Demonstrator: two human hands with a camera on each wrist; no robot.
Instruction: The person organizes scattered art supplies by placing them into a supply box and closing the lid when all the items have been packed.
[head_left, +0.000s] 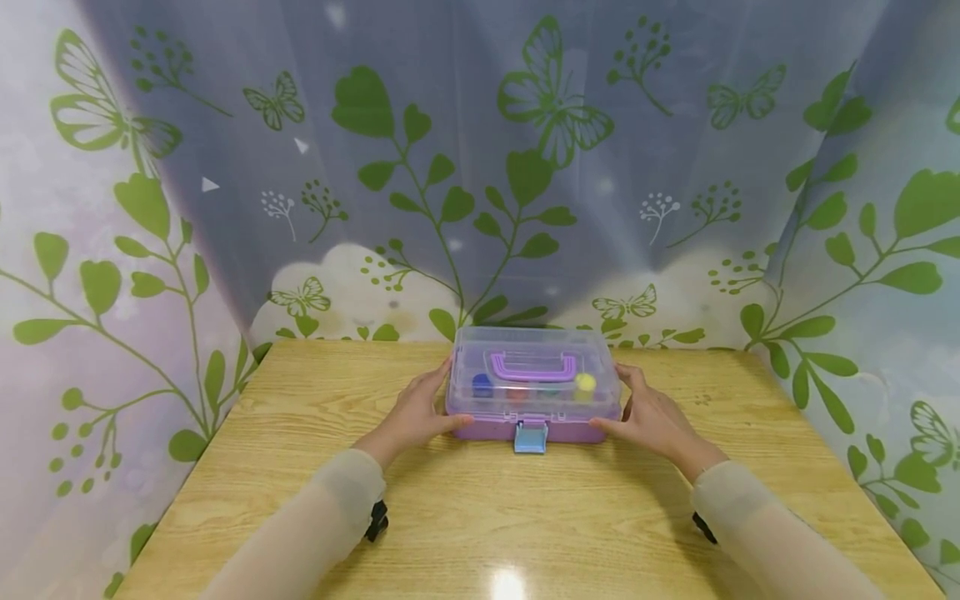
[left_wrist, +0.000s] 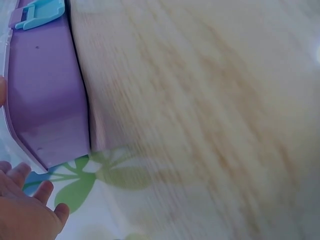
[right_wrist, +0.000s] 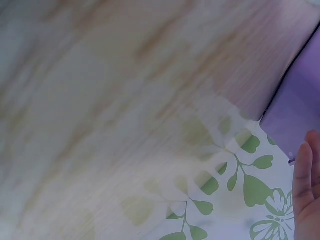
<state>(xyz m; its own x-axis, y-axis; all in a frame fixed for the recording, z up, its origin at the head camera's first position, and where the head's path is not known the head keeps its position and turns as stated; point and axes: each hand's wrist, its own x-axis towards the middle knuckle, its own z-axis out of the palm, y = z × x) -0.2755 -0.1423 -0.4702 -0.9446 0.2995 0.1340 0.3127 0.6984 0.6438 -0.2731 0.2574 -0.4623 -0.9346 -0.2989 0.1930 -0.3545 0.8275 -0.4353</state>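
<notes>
A purple storage box (head_left: 492, 429) with a clear lid (head_left: 468, 354) stands near the far edge of the table. Its purple handle (head_left: 534, 367) lies on the lid, and the light-blue front latch (head_left: 530, 438) sticks outward. Blue, red, green and yellow items show dimly through the lid. My left hand (head_left: 412, 417) holds the box's left end, thumb at the front corner and fingers along the side. At the opposite end my right hand (head_left: 660, 421) grips it likewise. Fingers (left_wrist: 44, 192) appear beside the box end in the left wrist view; some fingertips are hidden.
The wood-grain table (head_left: 525, 517) extends in front of the box and to both sides. Patterned curtains (head_left: 420, 208) with green leaves and butterflies close off the back, left and right. A black strap (head_left: 377, 521) shows at the left sleeve.
</notes>
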